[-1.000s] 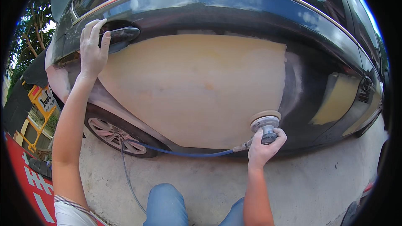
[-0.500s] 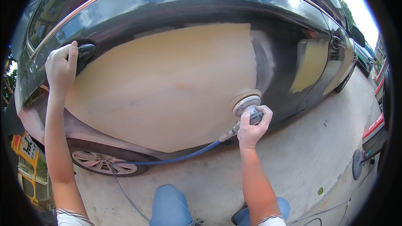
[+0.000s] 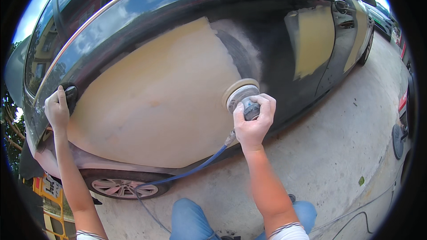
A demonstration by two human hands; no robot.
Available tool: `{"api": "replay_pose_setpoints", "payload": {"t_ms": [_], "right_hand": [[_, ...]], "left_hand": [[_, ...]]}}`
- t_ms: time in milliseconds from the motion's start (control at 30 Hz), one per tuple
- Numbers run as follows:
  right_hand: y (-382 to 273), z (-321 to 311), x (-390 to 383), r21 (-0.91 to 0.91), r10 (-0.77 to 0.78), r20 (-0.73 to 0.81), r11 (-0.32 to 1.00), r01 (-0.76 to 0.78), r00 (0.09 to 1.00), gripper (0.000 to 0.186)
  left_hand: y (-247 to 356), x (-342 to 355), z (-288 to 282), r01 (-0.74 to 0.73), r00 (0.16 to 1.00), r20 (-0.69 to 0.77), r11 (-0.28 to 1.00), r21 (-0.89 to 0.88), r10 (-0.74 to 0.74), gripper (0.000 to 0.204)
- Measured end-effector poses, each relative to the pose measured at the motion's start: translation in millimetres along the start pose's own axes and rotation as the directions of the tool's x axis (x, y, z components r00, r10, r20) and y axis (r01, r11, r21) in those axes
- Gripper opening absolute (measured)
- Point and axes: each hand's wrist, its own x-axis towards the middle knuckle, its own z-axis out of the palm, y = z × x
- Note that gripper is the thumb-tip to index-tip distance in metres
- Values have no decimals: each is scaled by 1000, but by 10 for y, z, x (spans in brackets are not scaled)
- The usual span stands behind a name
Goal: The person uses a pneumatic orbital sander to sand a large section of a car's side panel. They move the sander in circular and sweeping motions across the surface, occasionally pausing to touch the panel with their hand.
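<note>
Out on the pale concrete floor (image 3: 329, 151), a green leaf (image 3: 361, 181) lies well off to the right, with a round grey disc (image 3: 397, 141) beyond it; over at lower left, a yellow barrier (image 3: 53, 200) stands past the car's end. A blue hose (image 3: 195, 169) swings across the front of the spoked wheel (image 3: 124, 187), and two denim knees (image 3: 189, 220) jut in below. Now the dark, glossy car (image 3: 275, 93): a broad, matte, cream-and-tan patch (image 3: 151, 84) spreads over its side, ragged along the right edge, smeared with pale dust there, and a smaller yellowish patch (image 3: 315, 40) sits farther right. Here's the round sander (image 3: 243, 100), its tan pad at the big patch's lower right edge, the dusty right hand (image 3: 254, 126) curled around its body, thumb and fingers on opposite sides. The whitened left hand (image 3: 58, 111) is folded up at the black door handle (image 3: 71, 95); its fingertips are hidden, so I can't tell whether it grips.
</note>
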Motion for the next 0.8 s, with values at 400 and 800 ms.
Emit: {"api": "replay_pose_setpoints", "payload": {"t_ms": [400, 800], "right_hand": [[443, -218, -496, -105, 44, 57, 994, -38, 997, 33], [-188, -82, 409, -174, -145, 176, 969, 176, 974, 27]], "left_hand": [[6, -34, 13, 13, 999, -46, 1000, -8, -13, 60], [185, -34, -88, 23, 1000, -4, 1000, -14, -23, 56]]}}
